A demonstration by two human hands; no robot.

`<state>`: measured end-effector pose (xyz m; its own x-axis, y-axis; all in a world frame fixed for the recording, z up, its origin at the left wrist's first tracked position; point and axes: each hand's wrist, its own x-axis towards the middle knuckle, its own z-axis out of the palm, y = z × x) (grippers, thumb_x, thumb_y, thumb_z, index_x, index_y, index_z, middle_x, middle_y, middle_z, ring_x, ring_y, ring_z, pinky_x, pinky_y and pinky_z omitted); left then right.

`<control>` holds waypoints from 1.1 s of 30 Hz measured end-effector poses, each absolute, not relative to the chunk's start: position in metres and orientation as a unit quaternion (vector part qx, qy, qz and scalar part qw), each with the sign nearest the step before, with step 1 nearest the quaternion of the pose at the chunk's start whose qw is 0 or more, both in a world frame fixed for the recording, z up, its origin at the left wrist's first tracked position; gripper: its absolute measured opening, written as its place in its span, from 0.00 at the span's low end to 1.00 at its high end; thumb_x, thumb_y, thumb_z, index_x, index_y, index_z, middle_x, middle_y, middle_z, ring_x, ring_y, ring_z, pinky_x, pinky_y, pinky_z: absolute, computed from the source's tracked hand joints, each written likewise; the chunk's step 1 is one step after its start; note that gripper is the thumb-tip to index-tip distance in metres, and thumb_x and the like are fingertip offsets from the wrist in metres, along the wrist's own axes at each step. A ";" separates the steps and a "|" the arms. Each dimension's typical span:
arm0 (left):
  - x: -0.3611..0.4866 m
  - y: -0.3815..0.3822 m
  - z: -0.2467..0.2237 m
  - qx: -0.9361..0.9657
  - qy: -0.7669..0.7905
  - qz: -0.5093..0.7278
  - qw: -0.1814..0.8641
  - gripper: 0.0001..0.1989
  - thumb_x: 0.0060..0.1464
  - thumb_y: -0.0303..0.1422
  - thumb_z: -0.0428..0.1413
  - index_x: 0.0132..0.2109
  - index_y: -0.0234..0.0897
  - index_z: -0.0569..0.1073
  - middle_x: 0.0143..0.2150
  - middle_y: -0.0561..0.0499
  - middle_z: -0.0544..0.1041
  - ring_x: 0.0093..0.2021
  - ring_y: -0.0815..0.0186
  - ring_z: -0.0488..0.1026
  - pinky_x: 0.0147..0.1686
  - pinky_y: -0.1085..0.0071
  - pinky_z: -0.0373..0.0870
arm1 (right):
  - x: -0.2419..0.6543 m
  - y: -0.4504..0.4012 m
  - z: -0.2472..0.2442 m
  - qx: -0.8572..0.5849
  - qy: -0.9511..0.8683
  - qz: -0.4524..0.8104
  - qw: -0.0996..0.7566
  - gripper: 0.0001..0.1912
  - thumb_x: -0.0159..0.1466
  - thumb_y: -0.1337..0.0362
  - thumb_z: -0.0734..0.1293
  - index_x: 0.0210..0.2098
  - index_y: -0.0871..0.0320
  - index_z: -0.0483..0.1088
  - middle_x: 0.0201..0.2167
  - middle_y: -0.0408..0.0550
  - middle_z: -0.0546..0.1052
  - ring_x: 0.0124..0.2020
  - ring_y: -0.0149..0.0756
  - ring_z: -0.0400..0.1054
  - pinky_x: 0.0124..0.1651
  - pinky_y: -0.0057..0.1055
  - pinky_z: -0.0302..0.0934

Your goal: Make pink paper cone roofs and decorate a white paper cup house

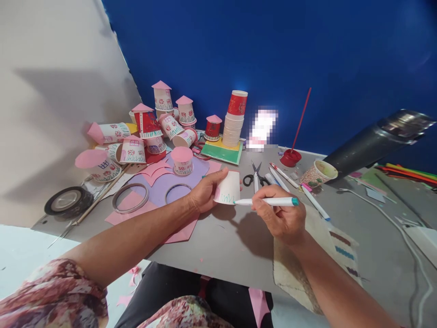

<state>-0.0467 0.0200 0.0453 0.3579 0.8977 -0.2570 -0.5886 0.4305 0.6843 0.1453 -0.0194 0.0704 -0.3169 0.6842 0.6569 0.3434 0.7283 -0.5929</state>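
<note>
My left hand (pixel 209 193) grips a white paper cup (pixel 229 184) from its left side, over the middle of the grey table. Green zigzag strokes run along the cup's lower edge, with a faint pink patch at its left. In my right hand (pixel 282 216) is a green felt-tip marker (pixel 273 201), held in a pinch, its tip touching the cup near the green strokes. Just behind the hands lie black-handled scissors (pixel 256 175), blades spread. A squat white cup with a round pink paper top (pixel 182 160) stands left of the held cup.
Several decorated cups with pink roofs (pixel 150 123) crowd the back left. A tall stack of paper cups (pixel 234 120) stands on a green-and-yellow pad (pixel 221 152). Tape rings (pixel 130 198), pink and purple paper, a cloth (pixel 307 269), a black flask (pixel 372 146) and a white cable (pixel 403 228) surround the hands.
</note>
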 end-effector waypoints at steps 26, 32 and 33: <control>-0.043 0.015 0.051 0.241 0.338 0.504 0.757 0.18 0.59 0.39 0.51 0.47 0.29 0.76 0.37 0.39 0.81 0.35 0.54 0.80 0.35 0.62 0.77 | 0.144 -0.020 0.072 -0.304 -0.804 0.174 0.480 0.05 0.65 0.67 0.65 0.33 0.57 0.71 0.25 0.42 0.75 0.21 0.29 0.66 0.24 0.26 0.60; -0.043 0.014 0.044 0.277 0.330 0.507 0.746 0.15 0.53 0.37 0.58 0.45 0.32 0.75 0.32 0.45 0.79 0.31 0.57 0.79 0.31 0.64 0.76 | 0.144 -0.021 0.073 -0.318 -0.799 0.170 0.481 0.05 0.66 0.66 0.65 0.32 0.57 0.71 0.24 0.43 0.76 0.22 0.30 0.68 0.25 0.27 0.60; -0.043 0.014 0.043 0.278 0.327 0.505 0.749 0.14 0.53 0.36 0.58 0.45 0.32 0.75 0.31 0.45 0.79 0.31 0.57 0.78 0.30 0.63 0.76 | 0.144 -0.021 0.073 -0.329 -0.793 0.170 0.484 0.06 0.66 0.65 0.65 0.32 0.57 0.71 0.25 0.43 0.76 0.21 0.30 0.67 0.24 0.27 0.60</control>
<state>-0.0425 0.0139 0.0434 0.2764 0.9378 -0.2099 -0.5746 0.3363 0.7461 0.1439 -0.0212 0.0729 -0.3142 0.6862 0.6561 0.3576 0.7257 -0.5878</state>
